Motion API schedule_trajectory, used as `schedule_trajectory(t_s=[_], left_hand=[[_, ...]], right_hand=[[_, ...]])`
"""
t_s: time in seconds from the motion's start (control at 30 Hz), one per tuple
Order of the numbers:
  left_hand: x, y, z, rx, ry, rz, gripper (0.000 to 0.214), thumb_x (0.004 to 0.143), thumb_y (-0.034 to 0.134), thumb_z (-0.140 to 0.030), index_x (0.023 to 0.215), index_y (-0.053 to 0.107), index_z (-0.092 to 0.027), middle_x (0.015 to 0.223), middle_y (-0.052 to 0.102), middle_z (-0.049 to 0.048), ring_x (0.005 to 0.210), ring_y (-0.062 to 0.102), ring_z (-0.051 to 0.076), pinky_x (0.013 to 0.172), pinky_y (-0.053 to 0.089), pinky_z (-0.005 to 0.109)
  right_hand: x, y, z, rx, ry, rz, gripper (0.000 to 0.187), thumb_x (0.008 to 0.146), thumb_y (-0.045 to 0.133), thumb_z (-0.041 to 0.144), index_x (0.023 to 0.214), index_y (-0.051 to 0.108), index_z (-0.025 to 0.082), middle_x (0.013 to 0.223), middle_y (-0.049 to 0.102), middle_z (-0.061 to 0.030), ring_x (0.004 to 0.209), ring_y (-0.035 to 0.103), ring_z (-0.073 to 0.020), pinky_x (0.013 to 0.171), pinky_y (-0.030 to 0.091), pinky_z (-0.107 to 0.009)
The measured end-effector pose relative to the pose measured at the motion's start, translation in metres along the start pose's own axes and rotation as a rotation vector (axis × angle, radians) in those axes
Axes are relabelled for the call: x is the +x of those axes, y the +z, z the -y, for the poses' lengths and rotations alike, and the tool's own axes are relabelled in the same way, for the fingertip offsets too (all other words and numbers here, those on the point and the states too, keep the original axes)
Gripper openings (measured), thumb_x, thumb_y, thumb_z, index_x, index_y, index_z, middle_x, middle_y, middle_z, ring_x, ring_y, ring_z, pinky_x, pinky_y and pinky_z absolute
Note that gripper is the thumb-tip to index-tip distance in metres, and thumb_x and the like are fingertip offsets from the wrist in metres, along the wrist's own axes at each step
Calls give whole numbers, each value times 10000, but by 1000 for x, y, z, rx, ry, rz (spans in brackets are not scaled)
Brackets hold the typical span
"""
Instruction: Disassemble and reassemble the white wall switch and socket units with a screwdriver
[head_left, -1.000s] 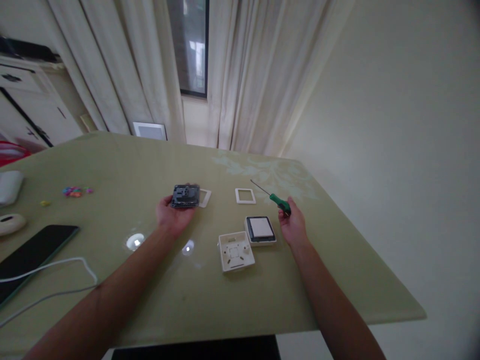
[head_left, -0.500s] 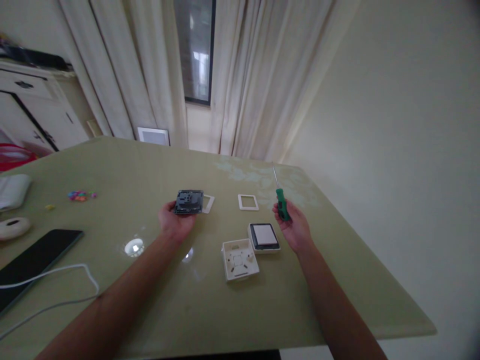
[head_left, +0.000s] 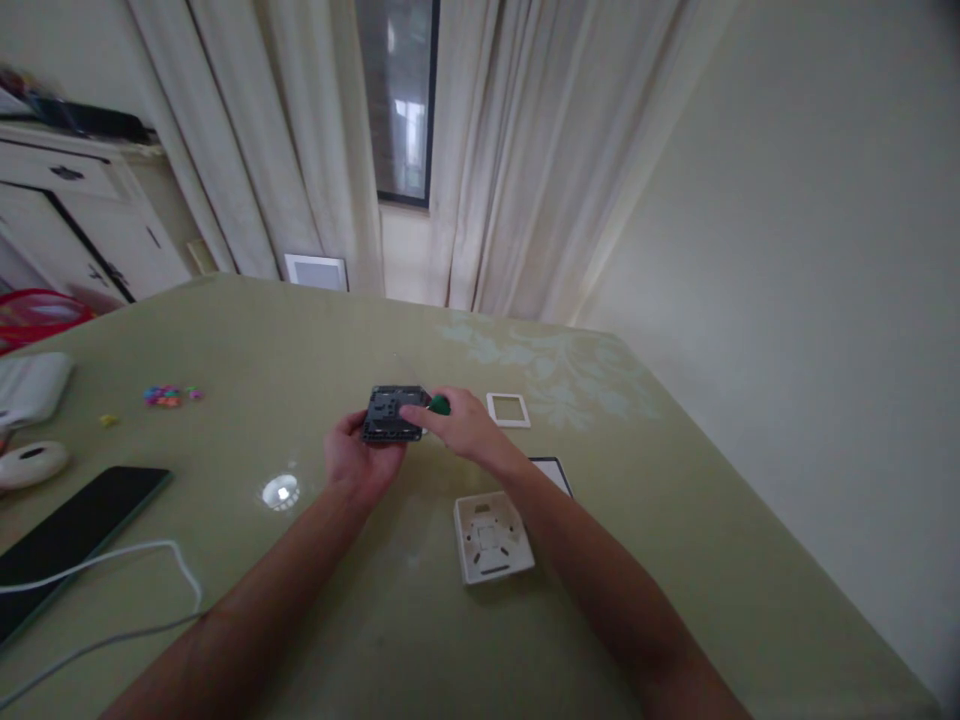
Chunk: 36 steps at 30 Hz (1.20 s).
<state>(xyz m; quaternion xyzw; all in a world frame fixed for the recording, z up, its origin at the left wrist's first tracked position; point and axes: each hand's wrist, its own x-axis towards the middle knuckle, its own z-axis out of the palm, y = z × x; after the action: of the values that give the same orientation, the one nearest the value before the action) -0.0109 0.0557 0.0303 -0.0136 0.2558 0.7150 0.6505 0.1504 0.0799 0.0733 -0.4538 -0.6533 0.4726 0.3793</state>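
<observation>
My left hand (head_left: 358, 462) is closed around a dark grey switch module (head_left: 392, 413), held just above the table. My right hand (head_left: 459, 424) has come across to it and is closed on a green-handled screwdriver (head_left: 439, 405), of which only the handle end shows beside the module. A white back box (head_left: 493, 535) lies open side up below my right forearm. A white square frame (head_left: 508, 409) lies to the right of my hands. The switch face plate (head_left: 555, 472) is mostly hidden behind my right forearm.
The green table (head_left: 675, 520) ends at the right and near edges. On the left lie a dark tablet (head_left: 67, 535), a white cable (head_left: 135, 580), a white mouse (head_left: 34, 462) and small coloured beads (head_left: 166, 396). Curtains and a window stand behind.
My right hand has carried the screwdriver leftwards from beside the face plate to the module in my left hand. The left hand has stayed nearly in place.
</observation>
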Motion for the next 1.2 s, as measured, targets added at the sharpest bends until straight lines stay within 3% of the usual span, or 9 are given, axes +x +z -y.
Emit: schedule_trajectory(t_s=[0.1, 0.23, 0.53, 0.77, 1.0, 1.1, 1.2], left_hand=[[-2, -1, -1, 19, -4, 20, 501, 928, 441, -120, 1346, 717, -106, 1167, 810, 181, 999, 819, 311, 880, 696, 443], [-2, -3, -1, 34, -8, 28, 472, 955, 444, -124, 1333, 728, -110, 1164, 816, 173, 1003, 820, 305, 890, 700, 443], [-2, -3, 4, 110, -32, 64, 429, 1030, 482, -116, 1380, 726, -164, 1261, 807, 154, 1087, 814, 297, 975, 691, 470], [0, 1, 7, 192, 18, 114, 390, 1082, 506, -65, 1375, 732, -190, 1147, 839, 101, 845, 820, 178, 815, 682, 265], [-2, 3, 5, 263, 23, 135, 290, 1072, 582, -103, 1288, 764, -173, 1078, 844, 92, 831, 826, 212, 788, 691, 308], [2, 4, 0, 301, 31, 134, 332, 1021, 568, -15, 1247, 768, -153, 1035, 833, 83, 816, 808, 185, 781, 682, 264], [7, 3, -6, 358, 25, 112, 381, 972, 497, 78, 1137, 762, -141, 891, 784, 52, 683, 733, 109, 673, 627, 158]], right_hand=[[5, 10, -9, -5, 30, 32, 399, 700, 978, 481, 856, 745, 198, 723, 658, 17, 674, 575, -135, 584, 377, -237], [2, 10, -16, 61, 85, 77, 471, 751, 925, 560, 963, 712, 197, 642, 606, 54, 457, 475, -92, 421, 336, -232], [-5, -1, -12, 234, 100, 99, 482, 690, 908, 552, 895, 638, 209, 491, 510, 115, 389, 404, -77, 350, 320, -209], [-7, -9, -13, 322, 112, 143, 475, 693, 893, 553, 898, 643, 206, 492, 520, 114, 411, 420, -75, 384, 341, -199], [-11, -13, -5, 349, 86, 240, 480, 676, 931, 514, 921, 664, 200, 501, 536, 112, 406, 425, -70, 388, 320, -195], [-13, -23, 6, 347, 33, 207, 463, 695, 929, 505, 925, 658, 209, 509, 541, 117, 402, 436, -67, 383, 315, -188], [-14, -40, 18, 348, -42, 127, 453, 723, 918, 521, 908, 638, 218, 487, 531, 118, 398, 431, -68, 384, 318, -182]])
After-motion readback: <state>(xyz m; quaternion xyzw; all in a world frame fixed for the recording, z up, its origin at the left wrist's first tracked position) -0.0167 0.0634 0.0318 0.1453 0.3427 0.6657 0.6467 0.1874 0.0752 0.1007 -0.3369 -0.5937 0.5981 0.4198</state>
